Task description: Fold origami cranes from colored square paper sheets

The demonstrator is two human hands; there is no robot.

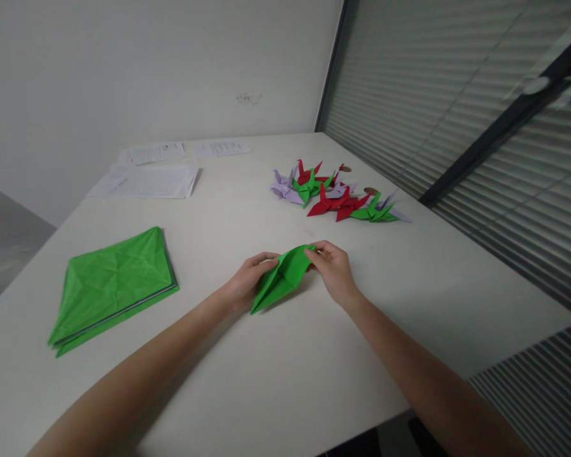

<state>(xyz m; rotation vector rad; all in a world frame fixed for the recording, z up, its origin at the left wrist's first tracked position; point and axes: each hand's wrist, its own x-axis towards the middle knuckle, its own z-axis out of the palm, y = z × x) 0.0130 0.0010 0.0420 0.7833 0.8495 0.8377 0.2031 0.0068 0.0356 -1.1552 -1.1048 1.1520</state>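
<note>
A partly folded sheet of green origami paper [285, 274] is held between my two hands, just above the white table. My left hand [250, 279] is closed on its left edge, the thumb on top and the other fingers behind the paper. At the upper right corner, my right hand [330, 266] pinches the paper between thumb and fingers. One flap curves upward toward the right hand, and a pointed end slants down toward me. The fingertips behind the paper are hidden.
Left of my hands lies a stack of creased green paper sheets [118, 270]. Red, green and purple folded paper cranes [333, 200] cluster at the back right. Printed papers [147, 182] lie at the back left of the table [219, 222]. Window blinds [457, 95] border the right side.
</note>
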